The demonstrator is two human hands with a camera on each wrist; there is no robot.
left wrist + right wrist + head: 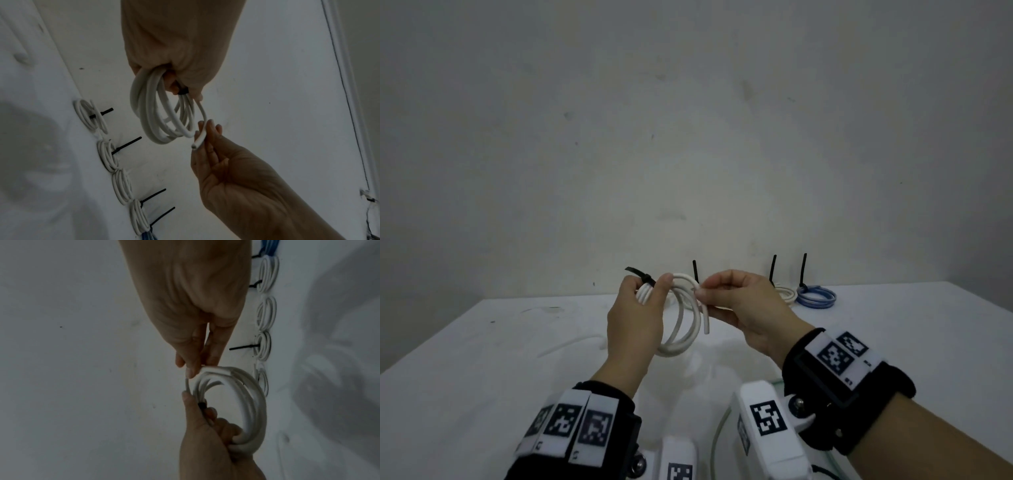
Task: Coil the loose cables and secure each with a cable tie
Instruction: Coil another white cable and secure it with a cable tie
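Observation:
A white cable coil [681, 329] hangs above the white table [482, 359], and my left hand [650, 291] grips it at its top left. A black cable tie [641, 274] sits on the coil beside my left thumb, its tail pointing up and left. My right hand [700, 291] pinches the cable's loose end [705, 322] between thumb and forefinger at the coil's right side. The left wrist view shows the coil [164, 113], the tie [183, 91] and the pinched end [200, 139]. In the right wrist view the coil [246, 402] hangs from my left hand [209, 443].
Tied coils lie in a row at the back of the table near the wall: white ones [786, 293] and a blue one [816, 297], each with a black tie tail standing up. A loose white cable [571, 342] lies left of my hands.

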